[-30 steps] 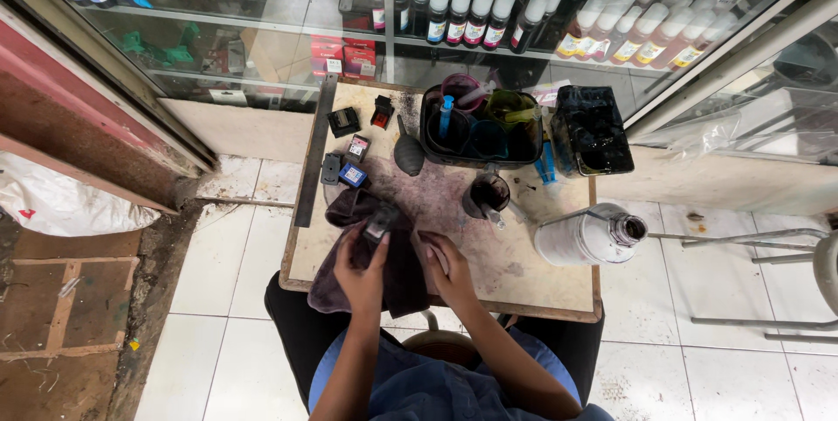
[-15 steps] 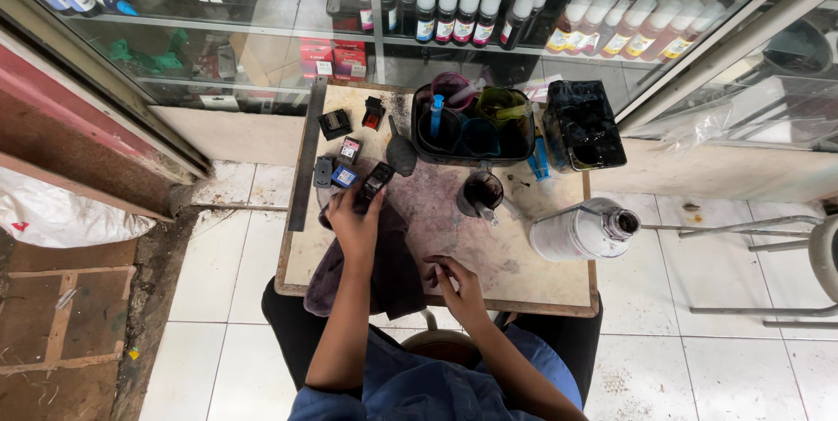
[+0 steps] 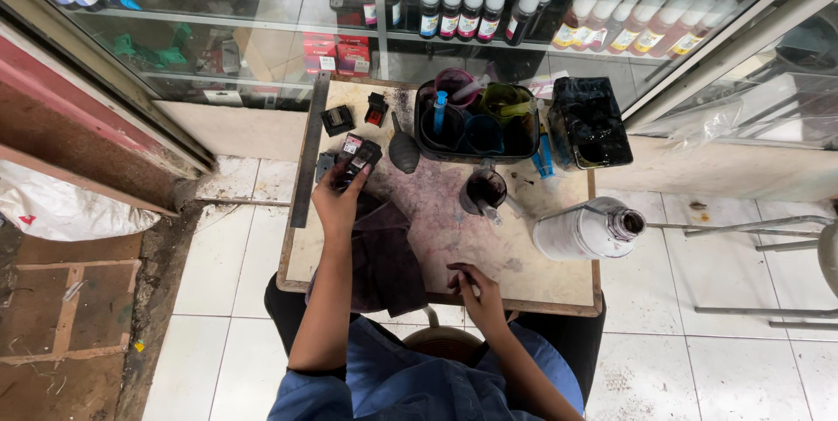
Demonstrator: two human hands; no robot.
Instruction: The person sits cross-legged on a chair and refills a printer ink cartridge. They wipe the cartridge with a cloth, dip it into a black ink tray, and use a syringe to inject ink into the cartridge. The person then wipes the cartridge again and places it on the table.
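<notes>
Left hand (image 3: pixel 336 201) stretched out to the far left part of the small table (image 3: pixel 559 277), fingers closed around a black ink cartridge (image 3: pixel 358 157). Cartridge sits at the fingertips, just above the tabletop, beside two other loose cartridges (image 3: pixel 337 119) further back. Right hand (image 3: pixel 476 286) rests near the front edge, fingers curled, pinching a thin stick-like tool (image 3: pixel 472 283); too small to identify. Dark cloth (image 3: pixel 384 251) lies between the hands, draped over the table's near edge. Beyond: black tray of ink cups (image 3: pixel 476 120), small dark cup (image 3: pixel 485 190), white bottle on its side (image 3: pixel 589 229) at right.
</notes>
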